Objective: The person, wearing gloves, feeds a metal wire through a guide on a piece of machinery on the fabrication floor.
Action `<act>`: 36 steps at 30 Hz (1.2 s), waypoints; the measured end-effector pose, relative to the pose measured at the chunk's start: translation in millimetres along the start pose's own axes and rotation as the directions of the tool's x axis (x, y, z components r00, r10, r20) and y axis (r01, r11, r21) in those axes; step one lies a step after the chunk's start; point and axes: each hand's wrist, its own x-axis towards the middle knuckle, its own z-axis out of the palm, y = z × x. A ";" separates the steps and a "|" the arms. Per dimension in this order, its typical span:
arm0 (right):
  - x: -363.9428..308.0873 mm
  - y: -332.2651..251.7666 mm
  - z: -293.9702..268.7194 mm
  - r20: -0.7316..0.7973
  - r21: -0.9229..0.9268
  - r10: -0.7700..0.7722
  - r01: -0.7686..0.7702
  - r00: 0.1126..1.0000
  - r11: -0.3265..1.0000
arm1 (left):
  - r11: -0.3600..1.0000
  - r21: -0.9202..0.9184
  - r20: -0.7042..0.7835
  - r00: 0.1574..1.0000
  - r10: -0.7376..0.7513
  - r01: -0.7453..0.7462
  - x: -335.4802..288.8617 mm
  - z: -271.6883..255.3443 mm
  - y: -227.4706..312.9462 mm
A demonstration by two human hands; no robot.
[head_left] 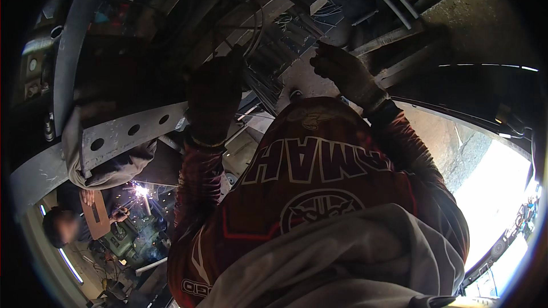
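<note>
My left hand (216,91), in a dark glove, is raised in deep shadow. Its fingers blur into the dark frame behind, so I cannot make out what they hold. A thin curved cable (262,20) runs close beside its fingertips. My right hand (345,74), also gloved, has its fingers curled together; whatever is between them is too dark to name. Between the two hands lies a bundle of thin grey rods (261,86). Just beyond, a metal surface (305,77) catches some light, and more thin wires or rods (327,10) lie farther off.
A steel bar with round holes (134,130) crosses on the left, with grey cloth (123,168) draped under it. At the lower left another person holds a brown welding shield (96,214) beside a bright welding arc (140,190). Parallel metal bars (394,0) stand at the far right.
</note>
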 end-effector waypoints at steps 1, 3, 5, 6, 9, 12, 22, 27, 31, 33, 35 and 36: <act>1.6 -6.9 3.4 -0.010 0.208 0.112 -0.108 0.994 0.972 | 1.000 0.001 -0.023 1.000 -0.016 0.016 2.4 0.4 -3.1; 13.1 -0.2 1.7 0.051 -0.135 -0.077 0.083 0.996 0.987 | 0.995 0.090 0.031 0.999 -0.036 0.033 5.1 4.3 3.6; 21.6 -21.4 7.3 0.068 -0.209 -0.049 0.063 0.996 0.976 | 0.996 0.028 0.010 0.997 -0.083 0.082 3.6 12.3 5.6; 25.7 -38.4 10.9 0.043 -0.119 0.064 -0.059 0.997 0.991 | 0.989 -0.082 -0.036 0.992 -0.124 0.121 -2.1 21.7 4.9; 29.0 -26.1 14.4 0.002 0.256 0.111 -0.108 0.994 0.961 | 0.997 -0.055 -0.038 0.997 -0.060 0.058 16.5 5.0 20.6; 29.9 -21.0 11.1 0.047 -0.027 -0.024 0.025 0.999 0.999 | 0.994 -0.111 -0.077 0.997 -0.028 0.019 14.0 10.5 22.1; 21.1 -18.1 19.5 0.007 0.146 0.205 -0.204 0.979 0.968 | 0.995 -0.091 -0.060 0.998 0.029 -0.034 11.8 20.1 -6.1; 26.9 -18.0 19.7 0.036 0.138 0.176 -0.179 0.984 0.974 | 0.997 -0.065 -0.034 0.999 -0.033 0.031 15.8 21.0 3.4; 41.7 -34.6 22.5 0.091 0.134 0.144 -0.155 0.985 0.979 | 0.995 0.057 0.000 0.997 -0.077 0.076 20.7 26.2 16.1; 52.0 -37.6 28.0 0.097 0.188 0.121 -0.137 0.988 0.973 | 0.994 0.066 0.001 0.996 -0.088 0.088 22.6 26.5 16.4; 62.8 -28.9 32.3 0.066 0.333 0.079 -0.097 0.995 0.938 | 0.995 0.024 -0.027 0.995 -0.097 0.098 24.8 27.4 16.2; 71.1 -17.7 31.8 0.050 0.194 -0.065 0.054 0.997 0.980 | 0.996 0.045 0.015 0.997 -0.077 0.076 27.7 27.5 15.1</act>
